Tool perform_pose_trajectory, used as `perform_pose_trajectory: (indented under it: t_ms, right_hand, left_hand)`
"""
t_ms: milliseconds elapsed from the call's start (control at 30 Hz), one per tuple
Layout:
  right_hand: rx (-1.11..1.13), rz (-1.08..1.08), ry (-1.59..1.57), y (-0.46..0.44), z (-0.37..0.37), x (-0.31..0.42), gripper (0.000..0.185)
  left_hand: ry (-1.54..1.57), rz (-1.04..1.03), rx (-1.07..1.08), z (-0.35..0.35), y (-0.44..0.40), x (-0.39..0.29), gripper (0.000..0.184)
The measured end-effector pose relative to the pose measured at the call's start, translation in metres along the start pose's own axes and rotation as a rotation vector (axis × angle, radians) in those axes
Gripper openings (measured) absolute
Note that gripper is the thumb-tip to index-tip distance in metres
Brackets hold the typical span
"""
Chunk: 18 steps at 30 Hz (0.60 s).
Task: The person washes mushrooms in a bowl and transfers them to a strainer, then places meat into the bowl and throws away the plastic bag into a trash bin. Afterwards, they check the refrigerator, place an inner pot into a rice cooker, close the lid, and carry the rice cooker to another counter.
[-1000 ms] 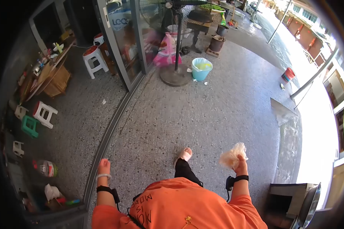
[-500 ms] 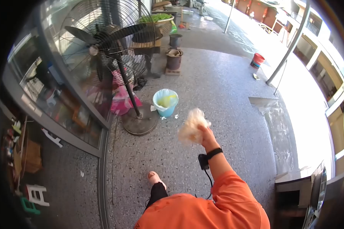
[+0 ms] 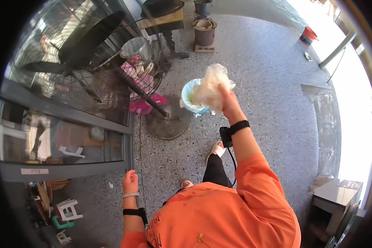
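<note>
My right hand [image 3: 230, 104] is stretched forward, its fingers closed round a crumpled clear plastic bag [image 3: 214, 84]. In view, the bag overlaps part of a light blue waste bin [image 3: 189, 91] with a liner and something yellow-green inside. How high the bag is above the bin I cannot tell. Low on the left, my left hand [image 3: 130, 181] hangs by the door frame [image 3: 130, 144] with curled fingers and nothing visible in them. Black straps with small boxes sit on both wrists, and a cable runs from the right one.
A large standing fan [image 3: 167, 118] is left of the bin, with pink bags [image 3: 142, 80] behind its pole. Ahead stand a clay stove [image 3: 204, 35] and a red bucket [image 3: 308, 35]. Small stools [image 3: 68, 210] stand inside the doorway; a grey cabinet [image 3: 337, 193] is at right.
The view has tilted down and moved closer to the bin. My right hand, still holding the plastic bag, now overlaps the bin in view. My left hand has come into sight.
</note>
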State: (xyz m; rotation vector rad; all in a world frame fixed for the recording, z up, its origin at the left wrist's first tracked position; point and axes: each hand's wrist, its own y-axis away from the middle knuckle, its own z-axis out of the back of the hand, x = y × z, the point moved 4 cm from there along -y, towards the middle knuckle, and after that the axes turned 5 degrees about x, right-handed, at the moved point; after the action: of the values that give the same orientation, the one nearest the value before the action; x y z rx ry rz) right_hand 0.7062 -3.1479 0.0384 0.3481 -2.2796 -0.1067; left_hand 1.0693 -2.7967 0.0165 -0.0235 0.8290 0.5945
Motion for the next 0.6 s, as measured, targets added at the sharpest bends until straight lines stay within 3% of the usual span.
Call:
perform_pose_trajectory:
  t_ms: [67,100,133,200,267,400,533,600]
  right_hand:
    - [-0.207,-0.209,0.759,-0.054,0.028,-0.014,0.061]
    - [-0.406,-0.05,1.035,-0.088,0.08,-0.049,0.067]
    - [-0.42,-0.084,1.022,-0.096,0.101,-0.048,0.067]
    - [-0.223,-0.392,0.982,-0.094,0.148,-0.052,0.055]
    - [-0.272,-0.56,0.972,-0.081,0.209,-0.064,0.04]
    - [-0.323,-0.825,1.031,-0.059,0.285,-0.063,0.031]
    - [-0.284,-0.8,1.134,-0.061,0.326,-0.078,0.03]
    - [-0.075,-0.737,1.353,-0.074,0.349,-0.098,0.03]
  left_hand:
    - [-0.158,0.026,0.077,-0.041,-0.022,-0.025,0.022]
    - [-0.303,0.051,0.172,-0.06,-0.035,-0.034,0.024]
    - [-0.329,0.065,0.194,-0.076,-0.046,-0.046,0.024]
    - [-0.359,0.076,0.384,-0.116,-0.052,-0.06,0.026]
    - [-0.366,0.149,0.478,-0.144,-0.061,-0.055,0.027]
    - [-0.501,0.274,0.657,-0.192,-0.105,-0.043,0.032]
    - [-0.609,0.274,0.711,-0.243,-0.17,-0.032,0.035]
    - [-0.659,0.215,0.734,-0.28,-0.21,-0.028,0.038]
